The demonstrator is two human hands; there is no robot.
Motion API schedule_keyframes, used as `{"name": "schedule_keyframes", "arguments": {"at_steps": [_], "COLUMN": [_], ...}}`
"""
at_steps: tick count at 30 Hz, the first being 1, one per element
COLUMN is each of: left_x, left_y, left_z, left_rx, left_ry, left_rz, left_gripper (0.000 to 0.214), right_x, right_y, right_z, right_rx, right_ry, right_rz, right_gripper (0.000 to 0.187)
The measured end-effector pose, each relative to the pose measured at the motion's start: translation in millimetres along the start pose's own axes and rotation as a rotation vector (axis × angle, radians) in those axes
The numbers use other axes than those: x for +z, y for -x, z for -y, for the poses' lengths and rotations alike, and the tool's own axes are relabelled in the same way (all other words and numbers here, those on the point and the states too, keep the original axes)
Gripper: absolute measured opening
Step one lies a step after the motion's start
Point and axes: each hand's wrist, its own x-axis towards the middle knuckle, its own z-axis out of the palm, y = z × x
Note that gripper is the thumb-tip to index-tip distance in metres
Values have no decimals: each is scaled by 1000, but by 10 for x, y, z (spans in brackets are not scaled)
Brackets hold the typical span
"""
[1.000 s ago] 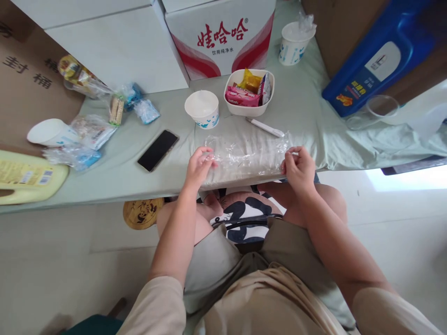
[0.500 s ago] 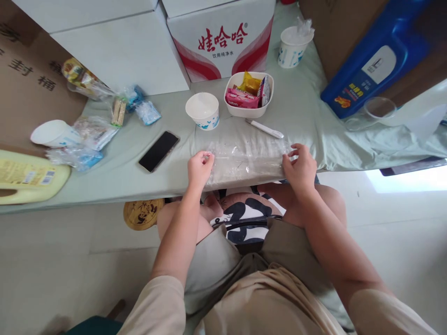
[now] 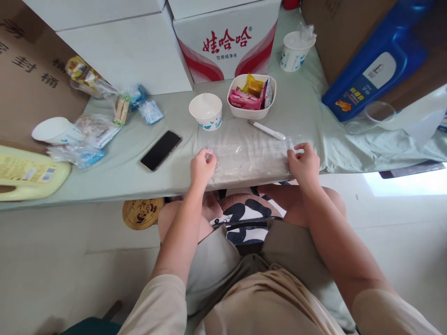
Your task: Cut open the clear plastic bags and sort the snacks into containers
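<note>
A sheet of clear plastic film stretches between my two hands, low over the front of the table. My left hand pinches its left end. Its right end is pinched in my right hand, thumb against fingers. Just behind the film lies a white-handled utility knife. A white paper cup stands behind my left hand, beside a white bowl of wrapped snacks. The film is see-through, so its edges are hard to make out.
A black phone lies left of my hands. Several snack packets and a tilted paper cup are at the left, near a yellow jug. A blue bottle and a clear cup stand right. White boxes line the back.
The film between my hands looks flatter and more taut. My right hand has shifted slightly right, still pinching. The whole view has moved a little.
</note>
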Motion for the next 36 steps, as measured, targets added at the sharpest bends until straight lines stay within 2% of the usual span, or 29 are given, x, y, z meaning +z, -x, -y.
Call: {"name": "schedule_keyframes", "arguments": {"at_steps": [5,9,11,15,20,23,25,27,28,30,32,33,34,36], "left_x": [40,76,73,36,-5,-16,-34,-75,-107,-191,-283,-321,-347,-350], "left_y": [-13,-1,-4,-22,-2,31,60,91,103,111,91,71,48,11], "left_z": [43,59,63,51,8,-12,-33,-63,-78,-101,-112,-115,-118,-131], "left_rx": [72,146,174,193,180,175,188,203,202,175,121,87,51,-12], "left_ry": [-47,-67,-85,-41,168,350,447,516,547,609,666,693,723,803], "left_rz": [-93,-145,-135,-23,144,259,347,432,469,512,467,404,330,228], "left_gripper": [17,23,27,36,41,37,36,34,33,31,33,35,36,40], "right_x": [39,26,3,-112,-373,-369,-239,-66,10,105,119,108,96,93], "right_y": [23,164,248,404,415,332,291,267,260,257,272,288,308,355], "right_z": [-41,-35,-30,-105,-269,-101,145,417,535,700,763,764,754,719], "right_rx": [-90,-228,-337,-555,-611,-668,-722,-703,-652,-511,-373,-323,-283,-217], "right_ry": [113,186,216,300,412,303,174,118,118,134,82,21,-60,-238], "right_rz": [-46,-75,-68,25,359,392,497,637,728,1006,1261,1323,1327,1208], "right_gripper": [30,37,39,50,66,69,74,84,80,51,20,16,17,23]}}
